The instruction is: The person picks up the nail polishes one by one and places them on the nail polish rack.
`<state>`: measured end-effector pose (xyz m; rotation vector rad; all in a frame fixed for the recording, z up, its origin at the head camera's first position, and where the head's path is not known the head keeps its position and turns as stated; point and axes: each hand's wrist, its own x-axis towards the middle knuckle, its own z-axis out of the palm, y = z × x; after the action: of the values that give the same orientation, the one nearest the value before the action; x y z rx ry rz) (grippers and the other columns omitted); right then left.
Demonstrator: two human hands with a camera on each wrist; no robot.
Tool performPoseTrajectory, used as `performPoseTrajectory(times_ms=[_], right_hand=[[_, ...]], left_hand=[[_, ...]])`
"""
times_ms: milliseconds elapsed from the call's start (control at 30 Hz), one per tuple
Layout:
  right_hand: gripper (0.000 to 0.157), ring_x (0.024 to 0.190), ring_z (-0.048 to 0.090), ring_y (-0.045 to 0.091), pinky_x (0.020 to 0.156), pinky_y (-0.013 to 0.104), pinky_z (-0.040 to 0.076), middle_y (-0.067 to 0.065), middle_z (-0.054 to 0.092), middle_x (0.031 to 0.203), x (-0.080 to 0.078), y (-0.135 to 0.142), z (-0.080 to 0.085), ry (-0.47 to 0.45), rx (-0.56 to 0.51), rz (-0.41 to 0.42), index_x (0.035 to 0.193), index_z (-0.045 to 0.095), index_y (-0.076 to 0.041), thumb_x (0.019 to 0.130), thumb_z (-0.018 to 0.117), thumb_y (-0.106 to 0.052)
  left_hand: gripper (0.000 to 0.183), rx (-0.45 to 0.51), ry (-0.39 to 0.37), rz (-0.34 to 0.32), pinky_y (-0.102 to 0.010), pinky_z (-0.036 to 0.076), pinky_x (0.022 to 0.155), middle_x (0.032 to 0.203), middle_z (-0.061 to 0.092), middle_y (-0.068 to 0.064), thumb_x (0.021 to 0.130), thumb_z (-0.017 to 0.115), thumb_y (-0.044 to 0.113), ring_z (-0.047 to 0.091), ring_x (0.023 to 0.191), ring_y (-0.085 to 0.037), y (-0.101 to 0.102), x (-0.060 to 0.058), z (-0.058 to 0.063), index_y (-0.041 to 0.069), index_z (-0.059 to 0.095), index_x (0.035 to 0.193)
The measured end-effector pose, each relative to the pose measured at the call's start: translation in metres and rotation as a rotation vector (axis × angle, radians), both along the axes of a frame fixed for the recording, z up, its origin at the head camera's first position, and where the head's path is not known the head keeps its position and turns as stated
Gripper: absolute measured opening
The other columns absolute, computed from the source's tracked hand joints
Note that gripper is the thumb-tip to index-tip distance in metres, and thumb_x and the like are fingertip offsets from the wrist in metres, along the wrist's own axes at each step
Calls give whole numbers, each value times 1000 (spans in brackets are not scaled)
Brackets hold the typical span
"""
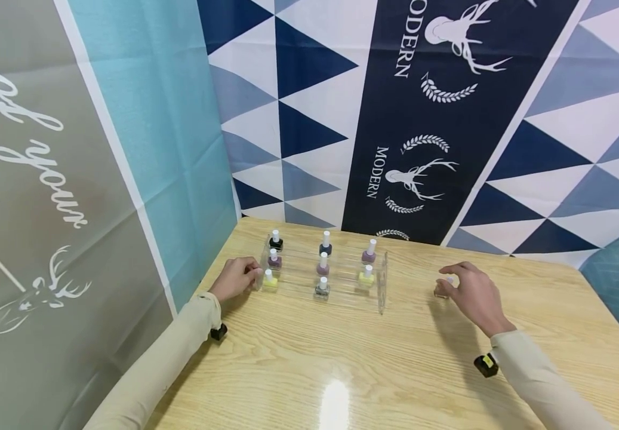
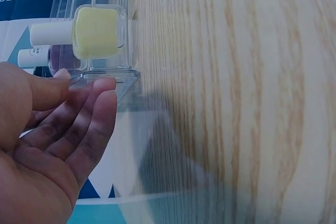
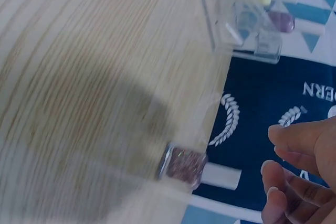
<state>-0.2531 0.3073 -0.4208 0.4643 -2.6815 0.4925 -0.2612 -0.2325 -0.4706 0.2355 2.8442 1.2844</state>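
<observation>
A clear tiered display rack (image 1: 348,298) holds several white-capped nail polish bottles. Among them are a yellow bottle (image 2: 97,31) at its left end, a grey glittery bottle (image 1: 322,291) at the front and a dark blue bottle (image 1: 325,248) at the back. My left hand (image 1: 236,278) is at the rack's left end, fingertips right at the side panel and fingers loosely bent. Off to the right, a glittery brownish-pink nail polish bottle (image 3: 184,166) stands on the table. My right hand (image 1: 473,295) hovers around its white cap (image 3: 221,176), thumb and fingers spread apart.
The wooden table (image 1: 266,364) carries the rack near its back edge. Patterned cloth (image 1: 309,119) hangs behind it, and another cloth (image 1: 105,239) hangs along the left side. A black wrist camera (image 1: 486,364) sits by the right sleeve.
</observation>
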Motion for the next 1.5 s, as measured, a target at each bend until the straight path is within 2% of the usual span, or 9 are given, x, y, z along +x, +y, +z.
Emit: performPoseTrajectory(times_ms=[300,700,1000,1500], right_hand=[[27,91,65,52,60,61,52,29,65,115,-4,15,-11,-49,12,-36,112,75,-1,93,78,-20],[23,89,66,51,60,60,52,28,69,108,-13,20,-15,-43,23,-40,109,76,1,92,78,-15],[18,83,68,47,54,53,52,22,74,100,-17,23,-16,-96,45,-58,106,76,2,94,73,-12],[18,75,68,43,47,44,47,18,76,99,-19,25,-18,-97,50,-57,106,76,0,95,72,-13]], left_hand=[[16,5,-17,-1,-33,49,50,73,67,-10,106,61,15,64,60,-25,0,2,2,9,70,94],[16,-1,-13,10,-33,48,49,72,66,-9,106,61,15,61,59,-22,1,1,2,8,69,94],[16,1,-17,9,-32,48,50,71,66,-8,106,61,15,61,58,-21,1,0,1,9,69,93],[15,3,-21,10,-33,49,51,72,66,-8,105,61,16,62,60,-22,1,0,0,10,70,94]])
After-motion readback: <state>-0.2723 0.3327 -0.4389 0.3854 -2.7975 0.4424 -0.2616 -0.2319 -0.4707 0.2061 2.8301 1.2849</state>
